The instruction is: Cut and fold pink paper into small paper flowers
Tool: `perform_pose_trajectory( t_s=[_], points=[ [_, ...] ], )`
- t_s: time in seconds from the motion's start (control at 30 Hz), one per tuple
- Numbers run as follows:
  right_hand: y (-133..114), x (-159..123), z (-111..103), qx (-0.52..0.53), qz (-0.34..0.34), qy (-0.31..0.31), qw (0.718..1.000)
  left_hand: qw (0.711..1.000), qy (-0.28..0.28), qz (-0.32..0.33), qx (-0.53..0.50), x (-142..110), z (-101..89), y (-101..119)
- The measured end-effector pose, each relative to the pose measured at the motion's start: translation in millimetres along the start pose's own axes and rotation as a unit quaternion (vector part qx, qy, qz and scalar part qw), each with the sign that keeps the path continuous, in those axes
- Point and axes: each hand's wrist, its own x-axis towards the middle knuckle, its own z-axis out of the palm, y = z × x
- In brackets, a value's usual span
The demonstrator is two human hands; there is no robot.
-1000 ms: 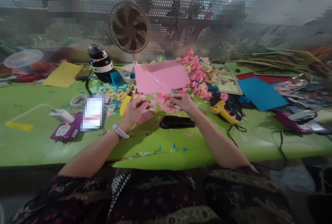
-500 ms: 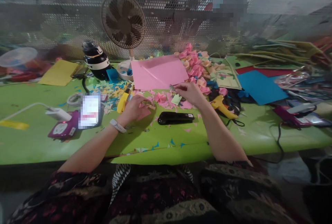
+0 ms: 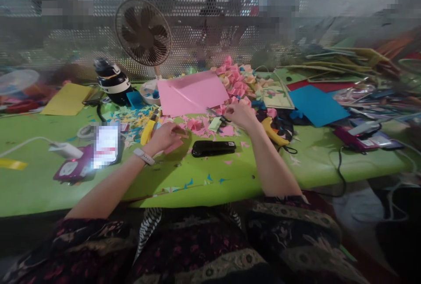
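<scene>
My left hand (image 3: 162, 137), a pale watch on its wrist, has its fingers closed on a small piece of pink paper (image 3: 173, 145) just above the green tabletop. To its right, my right hand (image 3: 240, 116) is closed around what looks like a pair of scissors (image 3: 213, 112), its thin blade pointing left and its dark handle partly covered by the fingers. Pink paper scraps (image 3: 195, 124) and a pale green note (image 3: 215, 124) lie between the hands. A black stapler (image 3: 213, 148) rests nearer to me. A yellow cutter knife (image 3: 148, 131) lies by my left hand.
A large pink sheet (image 3: 192, 93) lies behind the hands, with a heap of folded pink paper pieces (image 3: 235, 77) beside it. A fan (image 3: 144, 32) and a black bottle (image 3: 113, 83) stand at the back. A yellow glue gun (image 3: 272, 132) and a lit phone (image 3: 105, 143) flank my arms.
The whole view has shifted, so things on the table sit further left. My right hand has scissors showing more clearly at its fingers. My left hand still holds the pink paper.
</scene>
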Motion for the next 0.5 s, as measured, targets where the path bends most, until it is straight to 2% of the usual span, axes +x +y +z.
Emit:
perform_pose_trajectory(
  t_s=[0.1, 0.2, 0.37, 0.5],
  points=[
    [-6, 1, 9, -0.043, 0.007, -0.045, 0.998, 0.997, -0.037, -0.013, 0.07, 4, -7.5, 6],
    [-9, 3, 15, -0.07, 0.011, -0.078, 0.994, 0.993, -0.086, -0.025, 0.073, 9, -14.6, 12],
    [-9, 4, 16, -0.069, 0.028, -0.083, 0.994, 0.99, -0.123, -0.046, 0.052, 15, -17.3, 15],
    [-6, 5, 18, -0.069, 0.044, -0.084, 0.993, 0.99, -0.132, -0.022, 0.05, 19, -15.5, 16]
  ],
)
